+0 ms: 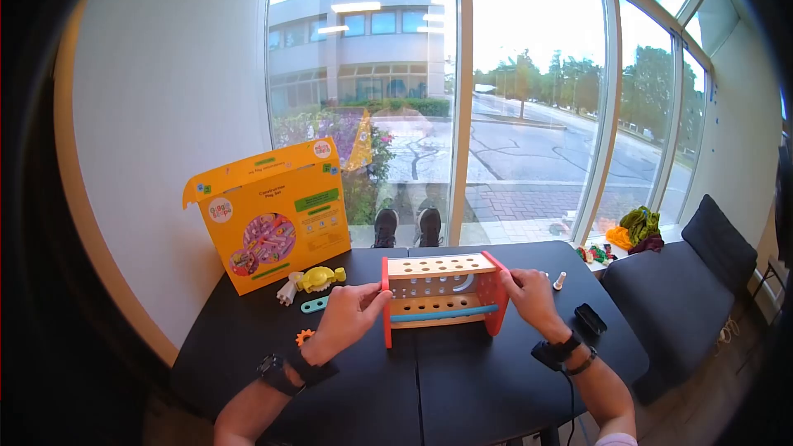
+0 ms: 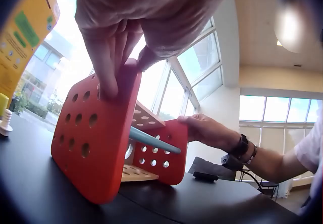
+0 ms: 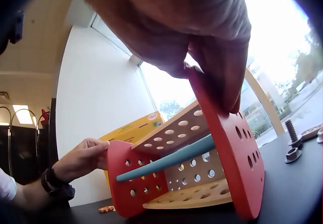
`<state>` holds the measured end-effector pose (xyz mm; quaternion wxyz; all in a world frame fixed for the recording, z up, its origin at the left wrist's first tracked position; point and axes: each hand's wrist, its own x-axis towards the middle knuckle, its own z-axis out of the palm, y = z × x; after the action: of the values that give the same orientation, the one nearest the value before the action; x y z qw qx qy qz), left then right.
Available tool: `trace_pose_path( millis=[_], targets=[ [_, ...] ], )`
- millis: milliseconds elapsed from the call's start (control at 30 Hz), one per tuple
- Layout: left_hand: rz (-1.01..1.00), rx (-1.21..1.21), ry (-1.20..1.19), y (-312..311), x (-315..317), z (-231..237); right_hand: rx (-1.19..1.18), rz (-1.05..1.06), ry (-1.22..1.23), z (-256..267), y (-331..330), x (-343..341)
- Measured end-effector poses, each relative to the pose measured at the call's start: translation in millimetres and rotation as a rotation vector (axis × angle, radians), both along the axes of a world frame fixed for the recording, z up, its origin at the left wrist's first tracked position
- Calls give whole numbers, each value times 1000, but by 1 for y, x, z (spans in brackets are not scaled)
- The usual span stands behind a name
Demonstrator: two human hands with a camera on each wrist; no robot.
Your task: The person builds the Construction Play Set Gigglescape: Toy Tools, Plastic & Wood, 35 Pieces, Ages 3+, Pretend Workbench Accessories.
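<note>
A wooden toy frame with red perforated end panels (image 1: 387, 314) (image 2: 93, 133) (image 3: 232, 148), pale holed boards (image 1: 442, 266) and a blue rod (image 1: 446, 315) (image 2: 154, 140) (image 3: 166, 162) stands upright on the dark table. The left hand (image 1: 347, 318) (image 2: 146, 17) pinches the top edge of the left panel between thumb and fingers. At the opposite end, the right hand (image 1: 534, 301) (image 3: 186, 27) grips the upper edge of the right panel the same way. Both wrists wear dark straps.
Behind the left hand are an orange box (image 1: 277, 215), a yellow piece (image 1: 320, 278), a teal strip (image 1: 315, 305) and an orange gear (image 1: 304, 336). On the right lie a black object (image 1: 590, 319) and a pale peg (image 1: 560, 280). Windows rise beyond the table; a dark seat (image 1: 673, 297) stands right.
</note>
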<state>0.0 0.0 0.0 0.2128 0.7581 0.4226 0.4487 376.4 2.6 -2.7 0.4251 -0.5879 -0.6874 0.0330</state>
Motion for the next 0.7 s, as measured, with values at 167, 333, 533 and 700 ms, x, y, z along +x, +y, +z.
trace_pose_path(
  millis=[167, 333, 533, 700],
  targets=[
    [5, 0, -27, 8, 7, -6, 13, 79, -5, 0, 7, 17],
    [70, 14, 0, 9, -8, 3, 12, 46, 358, 9, 25, 57],
    [142, 174, 31, 20, -64, -2, -2, -59, -19, -18, 58, 125],
    [193, 92, 59, 22, -90, -10, -208, -144, -384, -60, 83, 123]
  ],
)
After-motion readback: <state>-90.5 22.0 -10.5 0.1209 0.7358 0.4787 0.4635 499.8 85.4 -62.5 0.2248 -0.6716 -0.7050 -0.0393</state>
